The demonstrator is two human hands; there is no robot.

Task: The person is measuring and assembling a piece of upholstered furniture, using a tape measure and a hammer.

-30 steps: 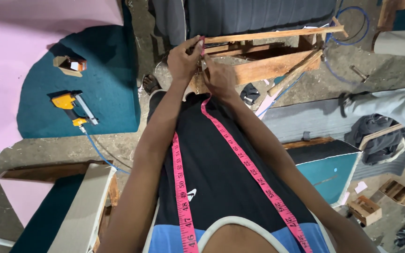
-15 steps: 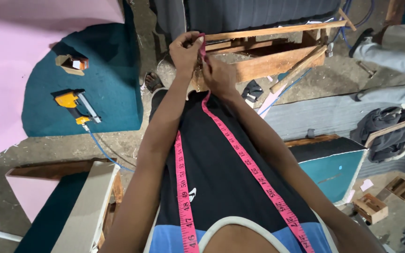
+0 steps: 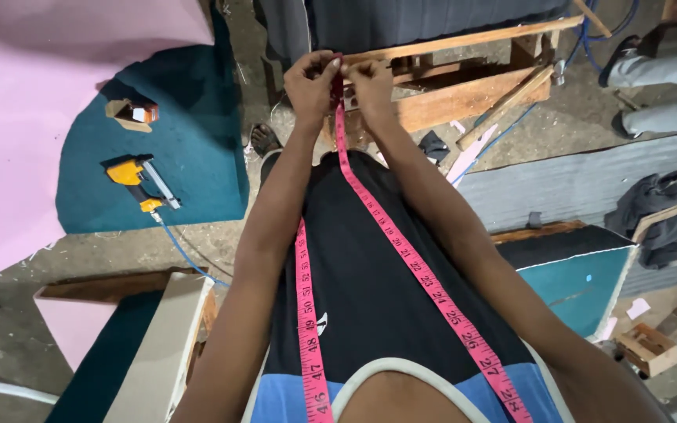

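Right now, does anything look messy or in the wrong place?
Yes. A yellow power tool lies on the teal fabric on the floor, its blue hose trailing loose. Dark clothes sit crumpled at the right. Both hands pinch the pink measuring tape.

Pink measuring tape (image 3: pixel 401 251) with black numerals and tick marks, draped over a black shirt (image 3: pixel 362 305) with a blue band and white collar trim at 6 o'clock. Teal fabric sheet (image 3: pixel 174 149) at 10 o'clock carries a yellow-and-black staple gun (image 3: pixel 139 178) with a blue hose (image 3: pixel 182 251); pale pink sheet (image 3: pixel 48 94) fills 11 o'clock. Bare tan wooden frame (image 3: pixel 464 94) at 1 o'clock, grey fabric (image 3: pixel 573 188) at 3 o'clock, teal panel (image 3: pixel 581 282) at 4 o'clock.
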